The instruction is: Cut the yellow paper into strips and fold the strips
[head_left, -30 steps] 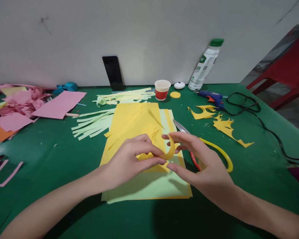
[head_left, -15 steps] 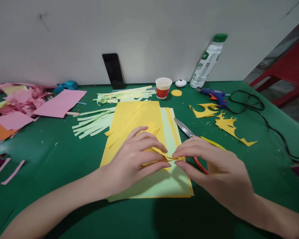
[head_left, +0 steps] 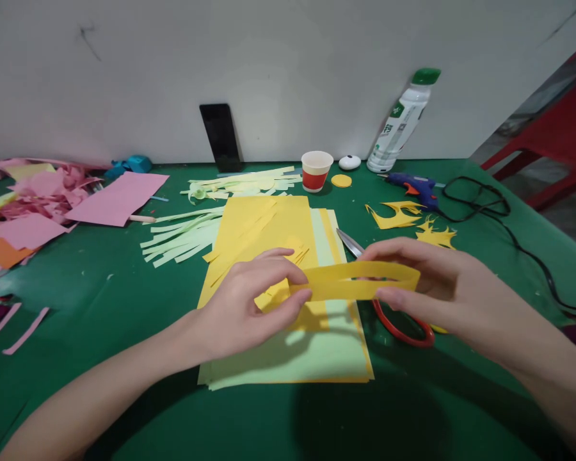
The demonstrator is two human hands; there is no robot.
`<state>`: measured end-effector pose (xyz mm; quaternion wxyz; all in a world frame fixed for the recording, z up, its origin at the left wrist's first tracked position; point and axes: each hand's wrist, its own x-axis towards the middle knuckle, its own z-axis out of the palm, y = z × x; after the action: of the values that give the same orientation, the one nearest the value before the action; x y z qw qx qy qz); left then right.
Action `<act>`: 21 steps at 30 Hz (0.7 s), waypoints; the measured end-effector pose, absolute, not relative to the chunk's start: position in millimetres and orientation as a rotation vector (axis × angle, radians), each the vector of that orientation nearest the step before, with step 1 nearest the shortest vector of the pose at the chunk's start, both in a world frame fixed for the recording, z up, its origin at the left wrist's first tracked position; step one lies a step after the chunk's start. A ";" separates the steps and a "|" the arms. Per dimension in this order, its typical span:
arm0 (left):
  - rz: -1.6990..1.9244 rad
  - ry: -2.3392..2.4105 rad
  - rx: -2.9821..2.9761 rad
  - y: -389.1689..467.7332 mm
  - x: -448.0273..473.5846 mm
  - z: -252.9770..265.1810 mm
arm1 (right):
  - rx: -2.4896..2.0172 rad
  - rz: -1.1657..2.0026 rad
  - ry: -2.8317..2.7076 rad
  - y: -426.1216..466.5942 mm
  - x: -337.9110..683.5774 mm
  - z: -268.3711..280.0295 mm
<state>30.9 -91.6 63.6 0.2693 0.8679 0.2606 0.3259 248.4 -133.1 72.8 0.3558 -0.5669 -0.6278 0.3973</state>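
A folded yellow paper strip (head_left: 338,282) is held up above the stack of paper, its bent end making a narrow loop at the right. My left hand (head_left: 254,301) pinches the strip's left part between thumb and fingers. At the looped end, my right hand (head_left: 432,275) has its thumb in front and its fingertips partly hidden behind the strip. Under both hands lie yellow sheets (head_left: 249,237) and light green sheets (head_left: 288,358), with thin yellow cut strips on top. Scissors (head_left: 403,330) with a red handle loop lie beneath my right hand, partly covered.
Green fringed paper (head_left: 187,240) and pink scraps (head_left: 43,198) lie to the left. Along the wall stand a phone (head_left: 221,137), a paper cup (head_left: 315,171) and a leaning bottle (head_left: 398,125). A glue gun (head_left: 420,189) with its cord and yellow offcuts (head_left: 393,214) are at right.
The strip has been lifted and turned so its broad side shows, with a loop at its right end. My right hand has moved right and up, uncovering the scissors' red handle.
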 end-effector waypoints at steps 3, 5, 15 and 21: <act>0.792 0.603 2.364 -92.7 30.1 63.5 | -1.544 0.998 -1.735 -133.9 246.7 74.0; 0.755 0.544 2.367 -93.6 29.8 63.7 | -1.592 1.013 -1.802 -134.8 244.5 74.0; 0.641 0.619 2.171 -102.0 35.2 51.5 | -1.524 1.135 -1.769 -143.7 218.7 59.5; 0.757 0.619 1.694 -106.3 41.9 41.5 | -1.326 1.299 -1.459 -142.4 214.8 56.9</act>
<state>41.9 -106.3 41.5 0.5588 0.7181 0.2626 0.3209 214.8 -142.4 56.9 0.3806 -0.5194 -0.5715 0.5087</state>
